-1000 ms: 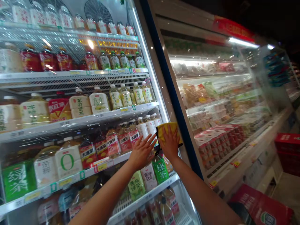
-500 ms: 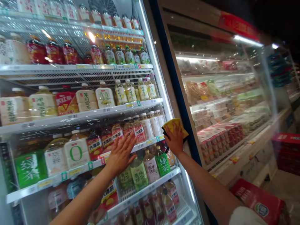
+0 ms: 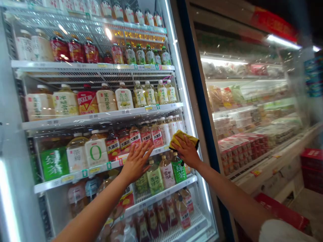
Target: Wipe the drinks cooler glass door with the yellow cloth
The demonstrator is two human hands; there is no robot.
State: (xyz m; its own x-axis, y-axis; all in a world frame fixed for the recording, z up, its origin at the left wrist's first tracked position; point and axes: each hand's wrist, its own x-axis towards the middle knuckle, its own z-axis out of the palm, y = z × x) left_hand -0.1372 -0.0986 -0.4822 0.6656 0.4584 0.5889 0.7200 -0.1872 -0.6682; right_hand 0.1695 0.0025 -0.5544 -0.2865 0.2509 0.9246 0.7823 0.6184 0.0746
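Big drinks fridge (image 3: 15, 134) took up left & centre of view; open-front chiller case (image 3: 252, 101) w/ packaged food ran off to the right, past navy-blue door edge (image 3: 199, 101); stacked red cartons (image 3: 311, 158) sat at far right; glass door (image 3: 58, 205) of fridge was shut, w/ white wire shelves (image 3: 96, 75) behind it holding rows of bottled tea & other drinks; yellow cloth (image 3: 184, 139) w/ dark edging was on outer face of the glass, near door's right edge, level w/ 3rd shelf down; R hand (image 3: 185, 151) lay on top of it, fingers spread, pressing it flat to the glass, not pinching; L hand (image 3: 136, 161) was open, fingers fanned wide, palm toward the glass & apparently touching it, just left of the cloth, nothing in it; green-label tea bottle (image 3: 178, 167) stood behind glass just below R hand; bottle w/ green O label (image 3: 96, 153) was further left, past L hand; red-label bottles (image 3: 133, 136) stood just above L fingertips; white sleeve (image 3: 285, 232) showed at R arm, bottom right.
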